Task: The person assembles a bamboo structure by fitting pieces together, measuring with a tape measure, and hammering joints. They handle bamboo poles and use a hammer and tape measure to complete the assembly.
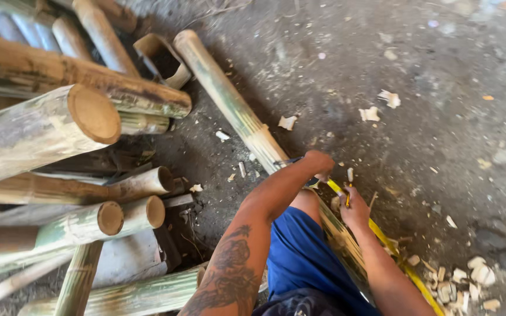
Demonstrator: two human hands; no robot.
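While I watch from afar:
Left hand (pixel 318 162): closed on a dark tool, mostly hidden.
Right hand (pixel 355 208): pinching yellow tape measure (pixel 382 237) against bamboo pole (pixel 229 102).
Pole's near end: hidden behind leg.

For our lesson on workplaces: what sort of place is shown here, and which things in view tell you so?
Probably a rough bamboo workshop or yard: stacked bamboo poles, offcut chips on the dirt floor, and a yellow tape measure along one pole.

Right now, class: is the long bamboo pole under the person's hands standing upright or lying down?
Lying down. The bamboo pole stretches flat across the dirt floor, its near end passing beside the person's knee, under both hands.
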